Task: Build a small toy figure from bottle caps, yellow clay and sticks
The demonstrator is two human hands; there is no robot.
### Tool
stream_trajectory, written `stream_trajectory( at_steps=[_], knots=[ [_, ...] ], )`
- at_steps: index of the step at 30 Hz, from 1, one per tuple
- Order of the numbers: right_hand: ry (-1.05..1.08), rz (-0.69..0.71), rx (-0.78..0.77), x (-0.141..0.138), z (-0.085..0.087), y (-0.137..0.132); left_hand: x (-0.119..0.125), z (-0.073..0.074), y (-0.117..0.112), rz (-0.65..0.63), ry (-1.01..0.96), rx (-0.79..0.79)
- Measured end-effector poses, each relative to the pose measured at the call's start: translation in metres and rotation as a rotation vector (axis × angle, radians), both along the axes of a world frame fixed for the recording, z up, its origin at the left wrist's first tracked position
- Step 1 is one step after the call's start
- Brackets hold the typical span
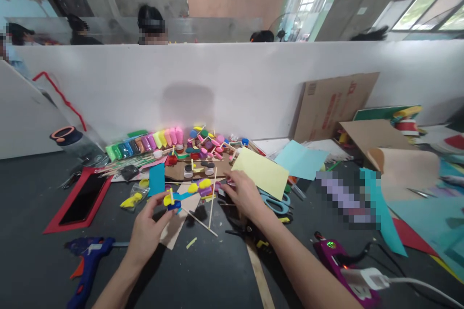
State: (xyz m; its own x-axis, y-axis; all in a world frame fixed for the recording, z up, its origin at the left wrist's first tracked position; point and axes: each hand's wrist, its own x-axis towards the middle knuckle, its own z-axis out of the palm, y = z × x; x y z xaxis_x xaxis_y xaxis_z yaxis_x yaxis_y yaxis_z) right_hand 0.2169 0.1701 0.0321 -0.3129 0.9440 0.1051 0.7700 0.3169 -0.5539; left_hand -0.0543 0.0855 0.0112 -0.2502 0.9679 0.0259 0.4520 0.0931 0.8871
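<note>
My left hand pinches a small model built of yellow, blue and purple clay lumps on thin wooden sticks, held just above the dark table. My right hand reaches forward to the model's purple end with its fingers curled; whether they grip anything is unclear. A long wooden stick and a piece of brown card lie under the model. Behind them are scattered clay pieces and sticks and a row of coloured clay bars.
A blue glue gun lies at the lower left, a purple one with a white plug at the lower right. Blue scissors, yellow paper, a red-framed black panel, cardboard and paper sheets surround. People sit beyond the white partition.
</note>
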Motion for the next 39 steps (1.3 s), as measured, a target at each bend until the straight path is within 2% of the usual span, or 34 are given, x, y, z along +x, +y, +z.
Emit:
stream_trajectory(
  at_steps=[4,7,11,17,22,32,39],
  knots=[
    [-0.083,0.040,-0.018,-0.020,-0.002,0.047,-0.014,0.005,-0.008,-0.135,-0.002,-0.026],
    [-0.125,0.075,-0.104,-0.030,-0.006,0.068,-0.020,0.005,-0.015,-0.216,-0.008,-0.060],
    [-0.138,0.121,-0.193,-0.037,-0.010,0.081,-0.019,0.000,-0.017,-0.236,-0.013,-0.089],
    [-0.131,0.162,-0.252,-0.044,-0.013,0.087,-0.010,-0.007,-0.003,-0.263,-0.031,-0.075],
    [-0.097,0.179,-0.243,-0.036,-0.011,0.074,-0.011,-0.011,0.002,-0.268,-0.052,-0.077],
    [-0.010,0.154,-0.207,0.003,-0.015,0.011,-0.009,-0.007,-0.006,-0.264,0.013,-0.089],
    [-0.029,0.136,-0.214,0.012,-0.021,-0.008,-0.007,-0.009,-0.011,-0.308,-0.021,-0.052]
  ],
)
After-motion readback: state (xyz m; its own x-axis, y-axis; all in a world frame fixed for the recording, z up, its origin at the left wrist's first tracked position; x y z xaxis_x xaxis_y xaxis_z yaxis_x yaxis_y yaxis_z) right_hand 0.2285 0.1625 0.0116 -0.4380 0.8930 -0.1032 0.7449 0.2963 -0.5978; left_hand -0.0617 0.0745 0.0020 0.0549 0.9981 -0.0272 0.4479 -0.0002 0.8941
